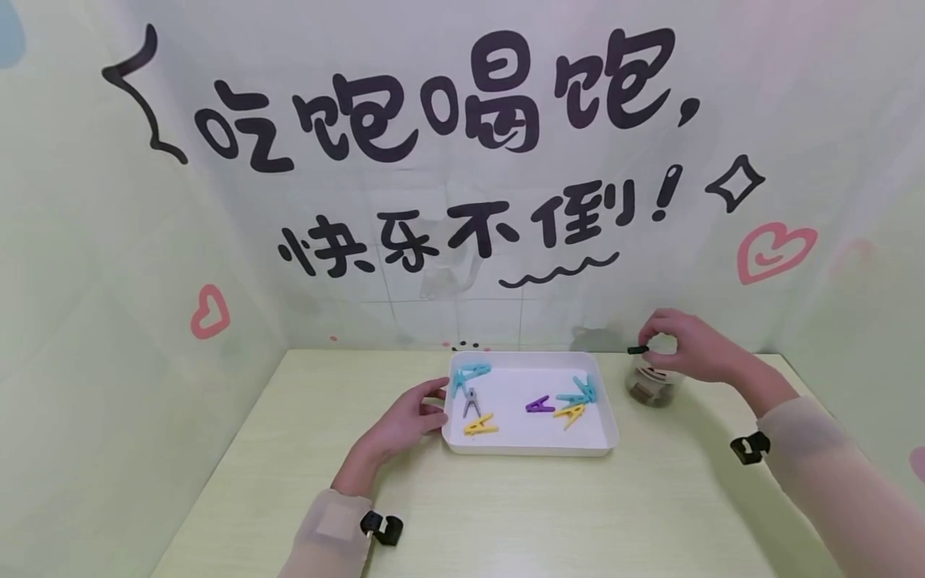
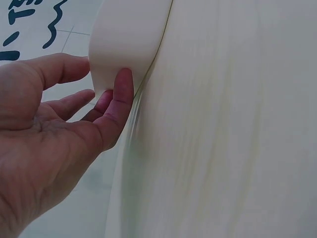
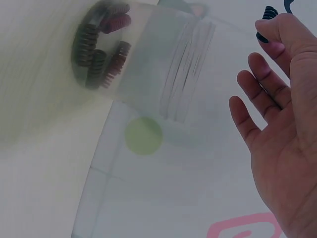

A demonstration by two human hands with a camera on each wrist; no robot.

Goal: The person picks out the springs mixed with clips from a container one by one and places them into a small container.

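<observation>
A white rectangular tray (image 1: pixel 506 444) stands on the table, with blue clips (image 1: pixel 474 370), a grey clip (image 1: pixel 471 400), yellow clips (image 1: pixel 480 425) and a purple clip (image 1: pixel 539 405) in it. My left hand (image 1: pixel 407 417) is at its left end; in the left wrist view, fingertips (image 2: pixel 125 82) touch the tray's outer wall (image 2: pixel 126 34). Above a clear jar (image 3: pixel 148 59), my right hand (image 1: pixel 682 345) pinches a small dark green ribbed coil (image 3: pixel 270 15) between thumb and forefinger. The other right fingers are loosely extended. Several dark and reddish ribbed coils (image 3: pixel 116 62) lie in the jar.
Pale wood table (image 1: pixel 506 514) runs in front of the tray. Behind it hangs a white cloth (image 1: pixel 405 48) with large black writing and pink hearts. Black clasps (image 1: pixel 750 447) are on both sleeves. The jar stands right of the tray, near the back edge.
</observation>
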